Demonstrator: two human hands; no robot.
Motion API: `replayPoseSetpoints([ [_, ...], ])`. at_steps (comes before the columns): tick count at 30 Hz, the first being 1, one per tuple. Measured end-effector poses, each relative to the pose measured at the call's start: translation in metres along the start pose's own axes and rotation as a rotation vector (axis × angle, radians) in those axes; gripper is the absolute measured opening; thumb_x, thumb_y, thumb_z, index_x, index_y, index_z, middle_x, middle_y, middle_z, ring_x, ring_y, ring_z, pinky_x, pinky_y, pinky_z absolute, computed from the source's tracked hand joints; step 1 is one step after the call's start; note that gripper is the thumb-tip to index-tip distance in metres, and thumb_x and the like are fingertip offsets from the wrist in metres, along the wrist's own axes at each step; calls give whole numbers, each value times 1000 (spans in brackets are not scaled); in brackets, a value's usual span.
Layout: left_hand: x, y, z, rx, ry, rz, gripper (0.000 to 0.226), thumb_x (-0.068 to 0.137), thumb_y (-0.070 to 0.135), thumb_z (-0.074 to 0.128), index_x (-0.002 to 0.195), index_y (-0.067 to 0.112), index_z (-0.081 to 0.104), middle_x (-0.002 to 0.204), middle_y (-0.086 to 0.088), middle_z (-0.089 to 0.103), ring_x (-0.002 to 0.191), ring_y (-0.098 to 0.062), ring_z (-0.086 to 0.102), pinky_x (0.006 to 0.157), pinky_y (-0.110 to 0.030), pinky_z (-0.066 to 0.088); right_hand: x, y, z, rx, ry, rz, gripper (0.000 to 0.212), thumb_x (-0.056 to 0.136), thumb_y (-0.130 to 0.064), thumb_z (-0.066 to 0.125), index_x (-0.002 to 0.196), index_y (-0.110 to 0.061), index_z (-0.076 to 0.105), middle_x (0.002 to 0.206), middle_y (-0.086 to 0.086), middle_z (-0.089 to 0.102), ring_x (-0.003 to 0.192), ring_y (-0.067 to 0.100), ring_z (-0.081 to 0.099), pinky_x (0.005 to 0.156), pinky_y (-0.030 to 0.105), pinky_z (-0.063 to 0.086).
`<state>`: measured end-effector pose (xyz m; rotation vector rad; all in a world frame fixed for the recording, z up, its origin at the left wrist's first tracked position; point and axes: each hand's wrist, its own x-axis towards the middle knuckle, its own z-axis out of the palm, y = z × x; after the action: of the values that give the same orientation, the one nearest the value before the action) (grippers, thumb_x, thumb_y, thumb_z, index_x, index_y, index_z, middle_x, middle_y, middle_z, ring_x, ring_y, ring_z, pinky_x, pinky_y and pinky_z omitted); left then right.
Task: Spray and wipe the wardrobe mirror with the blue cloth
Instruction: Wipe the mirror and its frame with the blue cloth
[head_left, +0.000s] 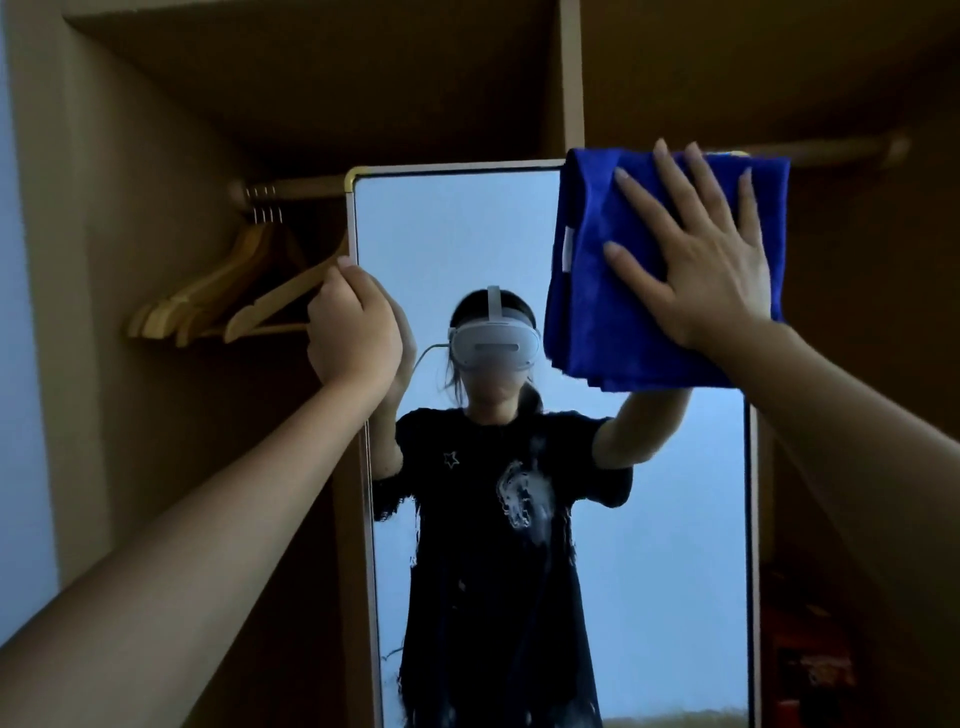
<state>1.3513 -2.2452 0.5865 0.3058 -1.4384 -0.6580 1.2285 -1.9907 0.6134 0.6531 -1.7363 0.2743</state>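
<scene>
A tall framed mirror (675, 545) stands inside the wardrobe and fills the middle of the head view. A folded blue cloth (597, 291) lies flat against its upper right corner. My right hand (706, 265) presses on the cloth with fingers spread. My left hand (353, 327) grips the mirror's left edge at about head height. Wet streaks and droplets show on the glass around the middle. No spray bottle is in view.
Several wooden hangers (223, 296) hang from a rail (291, 187) left of the mirror, close to my left hand. Wardrobe panels and a shelf surround the mirror. Dim red items (810, 665) sit low at the right.
</scene>
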Motion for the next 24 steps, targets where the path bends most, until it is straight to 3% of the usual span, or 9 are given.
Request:
replayPoseSetpoints([
  [10,-7,1,-4,-24,-40,-25,37,106,30,23,85,12,48,70,7,49,61,1,47,54,-10,35,-20,-11,4,59,25,55,64,97,-66,21,154,-41,5,164,-6,0,151,18,-6,121,52,-5],
  [13,-10,1,-9,1,-59,7,38,106,31,24,93,11,53,88,-3,60,79,-15,57,69,-23,37,-47,-19,10,52,6,71,65,96,-65,21,154,-41,6,164,-5,2,151,19,-4,120,52,-5],
  [16,-13,-4,-13,28,-69,30,42,105,31,24,112,7,58,111,-12,65,104,-27,61,77,-25,37,-76,-26,17,50,-7,94,65,96,-63,22,154,-39,11,164,-3,6,151,21,0,121,51,-6],
  [24,-21,-4,-17,46,-35,28,42,106,27,25,109,3,59,109,-14,67,103,-29,62,72,-19,34,-125,-43,32,33,-17,121,65,95,-63,24,154,-38,13,164,-4,6,151,20,0,120,53,-3],
])
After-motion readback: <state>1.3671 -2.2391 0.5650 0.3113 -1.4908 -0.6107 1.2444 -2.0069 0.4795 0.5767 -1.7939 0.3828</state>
